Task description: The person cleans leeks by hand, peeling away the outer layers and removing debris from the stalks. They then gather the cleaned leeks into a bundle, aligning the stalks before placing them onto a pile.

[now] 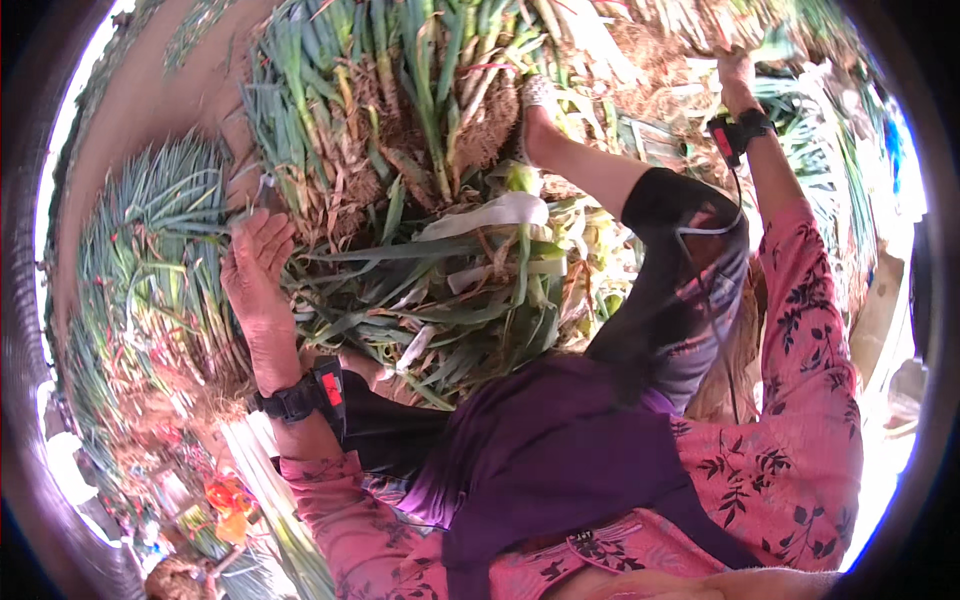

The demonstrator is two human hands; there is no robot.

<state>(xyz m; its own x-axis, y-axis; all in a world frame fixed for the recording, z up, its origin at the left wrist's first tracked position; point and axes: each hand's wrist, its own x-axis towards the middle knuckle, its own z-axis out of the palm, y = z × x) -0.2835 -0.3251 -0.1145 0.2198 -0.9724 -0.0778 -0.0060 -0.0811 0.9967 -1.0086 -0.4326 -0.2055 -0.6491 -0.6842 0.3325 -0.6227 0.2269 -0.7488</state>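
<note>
My left hand point(262, 268) is held up at the left with its fingers stretched out and nothing in it. It is beside a big upright stack of green onions point(430, 90) with long green leaves and brown, dry roots. Far out at the right, my right hand point(737, 78) is closed at the edge of another onion pile point(650, 45). A pale stalk and a green leaf show on either side of its fingers, apparently one green onion. The fingertips are too small to see well.
Loose peeled leaves and husks point(430, 290) are heaped between my legs. More green onion bundles point(160, 260) stand at the left, and leafy stalks point(830, 170) lie at the right. My outstretched foot point(538, 110) rests against the far stack. An orange item point(230, 510) lies at the lower left.
</note>
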